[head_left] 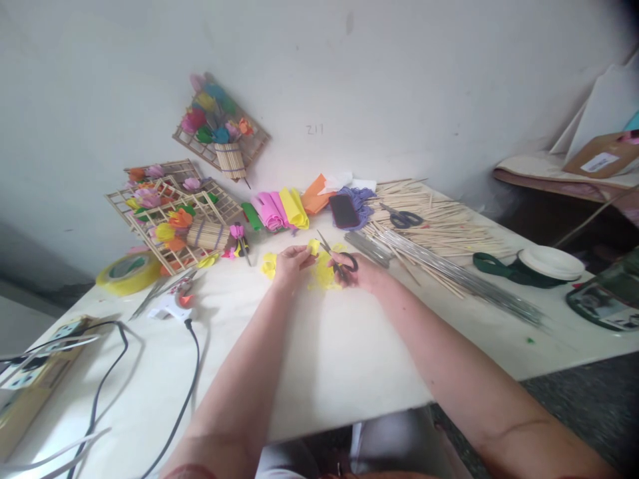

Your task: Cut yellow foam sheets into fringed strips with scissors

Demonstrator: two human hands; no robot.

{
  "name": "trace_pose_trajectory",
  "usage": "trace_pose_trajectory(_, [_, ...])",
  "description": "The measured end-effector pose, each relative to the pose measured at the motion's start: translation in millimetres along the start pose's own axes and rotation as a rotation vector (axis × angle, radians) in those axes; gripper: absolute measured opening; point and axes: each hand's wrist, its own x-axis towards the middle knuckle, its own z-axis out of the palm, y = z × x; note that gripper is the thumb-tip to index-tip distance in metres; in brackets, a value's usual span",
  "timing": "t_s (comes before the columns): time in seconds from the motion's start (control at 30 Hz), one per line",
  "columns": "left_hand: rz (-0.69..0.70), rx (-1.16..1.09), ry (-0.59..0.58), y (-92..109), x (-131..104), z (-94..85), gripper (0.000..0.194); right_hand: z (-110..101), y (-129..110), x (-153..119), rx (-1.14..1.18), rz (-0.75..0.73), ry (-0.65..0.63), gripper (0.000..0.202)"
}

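Scissors (326, 245) lie partly hidden, held by the right hand (360, 273), while the left hand (290, 263) pinches blurry yellow paper (313, 247).

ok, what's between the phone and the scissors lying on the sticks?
Head view: next to the phone, the edge of the crumpled purple material; then some thin wooden sticks, up to the scissors.

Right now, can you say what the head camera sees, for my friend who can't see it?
A left hand pinches a small yellow piece while the right hand holds black-handled scissors close by, over a white table. Beyond are colored rolls, a phone and thin sticks, with bright flower crafts to the left.
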Motion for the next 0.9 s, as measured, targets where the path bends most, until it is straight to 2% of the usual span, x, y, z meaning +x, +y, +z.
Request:
trace_pose_trajectory(0.1, [-0.016, -0.094, 0.004, 0.8, -1.0, -0.3, 0.028, 1.5, 2.3, 1.0, -0.037, -0.079, 0.033, 0.035])
trace_pose_trajectory(0.3, [-0.085, -0.231, -0.016, -0.5, 1.8, -1.9, 0.020, 4.1, 7.4, 5.3, -0.093, -0.076, 0.039, 0.039])
trace_pose_trajectory(0.6, [-0.173, -0.283, 0.019, 1.2, -1.2, 6.5, 0.009, 11.0, 6.5, 1.5, -0.235, -0.145, 0.080, 0.038])
trace_pose_trajectory(0.9, [-0.174, -0.318, 0.087, 0.6, -3.4, 14.1, 0.008, 11.4, 10.1, 5.3, -0.306, -0.155, 0.105, 0.035])
